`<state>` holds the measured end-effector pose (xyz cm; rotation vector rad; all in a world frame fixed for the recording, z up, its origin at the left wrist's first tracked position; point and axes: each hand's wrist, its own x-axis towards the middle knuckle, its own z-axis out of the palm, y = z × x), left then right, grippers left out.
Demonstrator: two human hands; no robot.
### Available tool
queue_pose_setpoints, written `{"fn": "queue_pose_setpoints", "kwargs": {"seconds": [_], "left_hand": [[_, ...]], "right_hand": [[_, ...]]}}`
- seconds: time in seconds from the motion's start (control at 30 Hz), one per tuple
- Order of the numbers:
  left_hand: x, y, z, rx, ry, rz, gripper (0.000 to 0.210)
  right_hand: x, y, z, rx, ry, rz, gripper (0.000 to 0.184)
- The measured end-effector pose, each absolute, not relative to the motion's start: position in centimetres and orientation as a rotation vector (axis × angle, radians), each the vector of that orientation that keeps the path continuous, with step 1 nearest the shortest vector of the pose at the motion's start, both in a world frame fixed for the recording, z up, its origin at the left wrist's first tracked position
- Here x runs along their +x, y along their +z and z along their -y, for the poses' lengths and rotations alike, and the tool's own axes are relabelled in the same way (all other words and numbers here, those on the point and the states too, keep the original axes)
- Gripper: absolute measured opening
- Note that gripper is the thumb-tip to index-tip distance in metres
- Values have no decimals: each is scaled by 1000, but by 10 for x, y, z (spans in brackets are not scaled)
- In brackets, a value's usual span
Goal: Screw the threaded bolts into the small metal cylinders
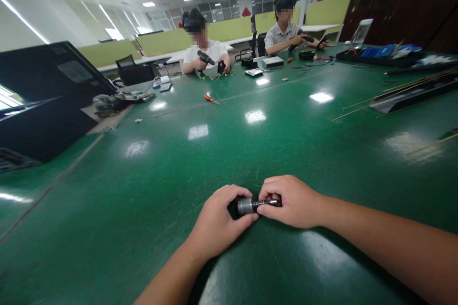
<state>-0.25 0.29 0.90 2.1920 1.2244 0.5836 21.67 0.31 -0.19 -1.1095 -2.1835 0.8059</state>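
Close to the front of the green table, my two hands meet over a metal part (246, 206) with a thick grey cylinder and a thinner dark, stepped shaft. My left hand (223, 217) curls its thumb and fingers around the cylinder, which faces left. On the shaft side, my right hand (286, 202) pinches the part between thumb and fingers. A shiny shaft tip (273, 202) points right, toward the right palm. The fingers cover some of the part, and its exact kind cannot be made out.
An orange-handled screwdriver (210, 99) lies mid-table. Across it, two people hold power drills (205, 57) near small parts. At left stands a large black panel (46, 100) beside loose hardware. A black tray (379, 57) and thin rods (358, 109) lie at right.
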Motion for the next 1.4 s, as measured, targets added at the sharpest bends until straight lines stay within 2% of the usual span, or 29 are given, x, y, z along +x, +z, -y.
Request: {"fn": "queue_pose_setpoints", "kwargs": {"seconds": [1.13,1.4], "left_hand": [[-2,11,-1,2199,581,-1238,22],[-3,11,-1,2172,618,-1210,29]], "right_hand": [[217,-3,-4,-1062,805,2162,6],[216,-4,-3,-1089,834,2044,7]]}}
